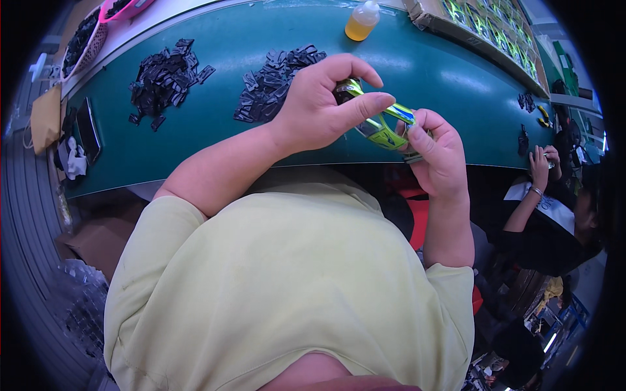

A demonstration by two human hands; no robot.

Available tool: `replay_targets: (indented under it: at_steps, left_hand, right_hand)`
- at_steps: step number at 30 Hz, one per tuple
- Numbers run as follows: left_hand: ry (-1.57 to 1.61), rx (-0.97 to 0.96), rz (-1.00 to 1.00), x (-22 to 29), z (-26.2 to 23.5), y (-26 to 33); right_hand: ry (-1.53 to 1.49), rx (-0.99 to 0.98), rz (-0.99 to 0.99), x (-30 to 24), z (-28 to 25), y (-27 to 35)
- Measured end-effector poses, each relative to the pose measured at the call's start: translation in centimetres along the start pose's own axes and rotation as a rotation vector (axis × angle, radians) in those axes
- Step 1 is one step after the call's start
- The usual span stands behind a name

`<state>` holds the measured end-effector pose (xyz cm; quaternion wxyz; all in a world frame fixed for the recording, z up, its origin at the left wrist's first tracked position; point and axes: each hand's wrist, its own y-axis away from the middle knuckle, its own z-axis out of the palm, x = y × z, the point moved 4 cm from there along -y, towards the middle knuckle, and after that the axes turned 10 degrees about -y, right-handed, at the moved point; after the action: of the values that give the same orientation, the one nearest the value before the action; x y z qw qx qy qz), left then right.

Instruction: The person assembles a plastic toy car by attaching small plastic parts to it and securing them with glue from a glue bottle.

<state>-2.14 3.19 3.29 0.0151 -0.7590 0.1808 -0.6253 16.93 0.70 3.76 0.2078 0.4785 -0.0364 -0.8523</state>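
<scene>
A pair of bright green and black glasses, like sports glasses [381, 135], is held up in front of me above the table edge. My left hand [321, 103] grips its left end, with the thumb on the near side and the index finger curled over. My right hand [439, 153] pinches the other end between thumb and fingers. Just beyond my left hand lies a heap of small flat black parts [264, 88] on the green table [215, 133].
Another heap of black parts [160, 81] lies farther left. A bottle of amber liquid [362, 21] stands at the back, beside a cardboard box [469, 42] of similar green pieces. A pink basket [94, 45] is at the far left. At right sits another person [541, 215], hands at the table.
</scene>
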Motion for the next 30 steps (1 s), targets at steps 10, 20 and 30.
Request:
replay_targets:
  at_steps: [10, 20, 30]
  left_hand:
    - [0.255, -0.143, -0.468, -2.2, 1.0, -0.2]
    - [0.563, -0.375, -0.772, -2.5, 1.9, 0.7]
    - [0.574, -0.418, -0.816, -2.3, 2.1, 0.6]
  right_hand:
    - [0.620, -0.092, -0.094, -1.4, 1.3, -0.8]
    - [0.835, -0.085, -0.434, -1.9, 1.0, -0.3]
    - [0.766, -0.086, -0.548, -1.0, 1.1, 0.7]
